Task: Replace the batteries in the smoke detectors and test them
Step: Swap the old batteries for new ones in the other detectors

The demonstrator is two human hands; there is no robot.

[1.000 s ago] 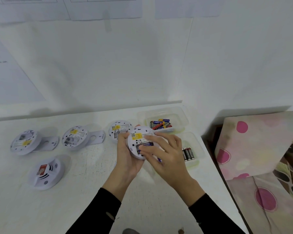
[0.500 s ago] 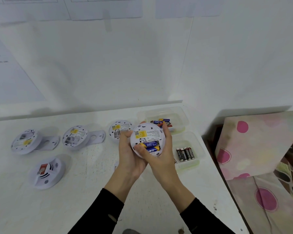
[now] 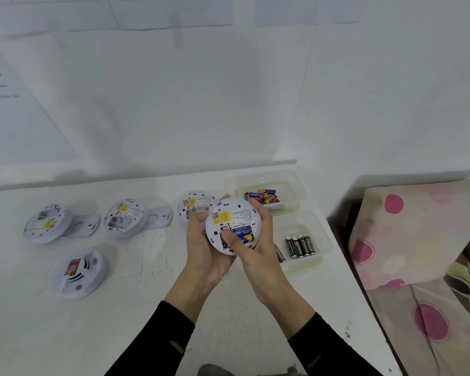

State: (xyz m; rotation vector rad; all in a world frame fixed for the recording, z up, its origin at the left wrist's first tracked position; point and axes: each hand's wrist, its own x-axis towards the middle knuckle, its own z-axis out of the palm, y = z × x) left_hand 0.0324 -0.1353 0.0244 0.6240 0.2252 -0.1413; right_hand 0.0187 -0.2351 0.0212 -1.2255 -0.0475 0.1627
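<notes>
Your left hand (image 3: 204, 251) and right hand (image 3: 258, 248) both grip the round white plastic smoke detector (image 3: 232, 225), right thumb pressing its blue-and-yellow battery (image 3: 243, 234).

A white table (image 3: 65, 335) meets a white wall (image 3: 174, 104) hung with papers (image 3: 25, 118); spotted fabric (image 3: 418, 240) lies alongside.

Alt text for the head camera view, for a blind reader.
Left hand and right hand hold a white detector, back up, right thumb on a blue battery inside. Four more detectors lie on the table, near two tubs of batteries.
</notes>
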